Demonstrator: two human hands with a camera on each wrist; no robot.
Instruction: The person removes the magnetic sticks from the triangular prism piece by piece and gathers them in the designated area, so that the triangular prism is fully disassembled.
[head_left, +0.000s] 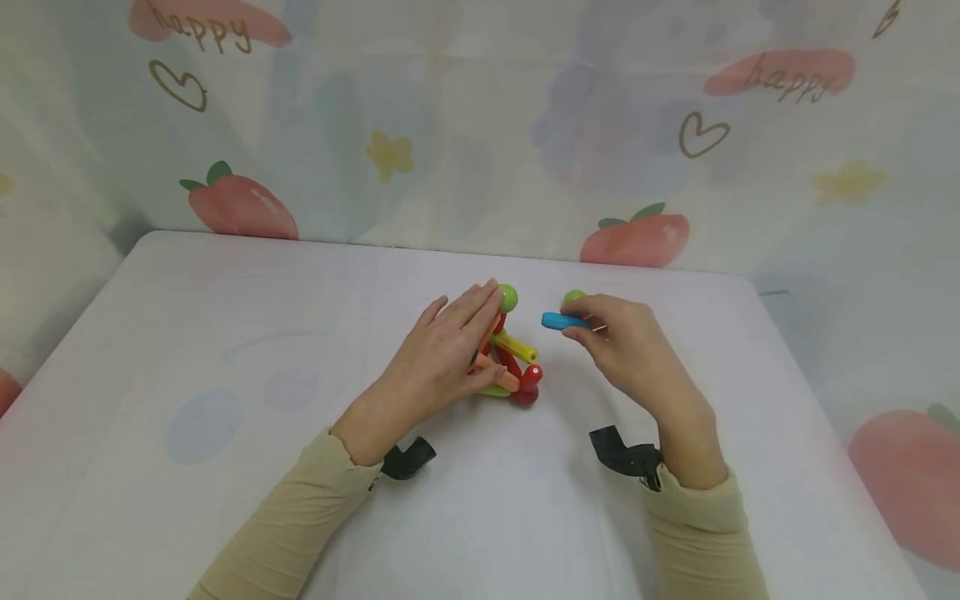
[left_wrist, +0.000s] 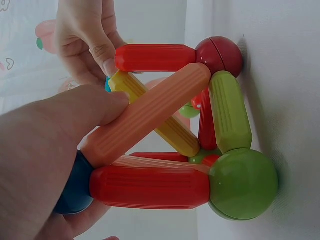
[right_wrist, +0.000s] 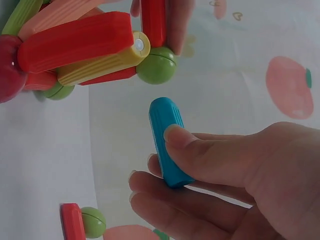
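Note:
A frame of coloured magnetic rods and balls stands on the white table, partly covered in the head view by my left hand (head_left: 442, 346). That hand's thumb presses an orange rod (left_wrist: 145, 115), and its fingers lie behind a dark blue ball (left_wrist: 74, 187). Red rods (left_wrist: 150, 187), a yellow rod (left_wrist: 175, 135), a green ball (left_wrist: 244, 185) and a dark red ball (left_wrist: 217, 54) make up other parts. To the right, my right hand (head_left: 633, 354) pinches a blue rod (right_wrist: 167, 140) between thumb and fingers. The blue rod is held apart from the frame.
Beyond my right hand sits a loose green ball (right_wrist: 93, 222) beside a red rod (right_wrist: 72, 222). The white table (head_left: 187, 333) meets a printed curtain (head_left: 480, 167) at its back edge. A black mount (head_left: 626, 457) sticks out from each wrist.

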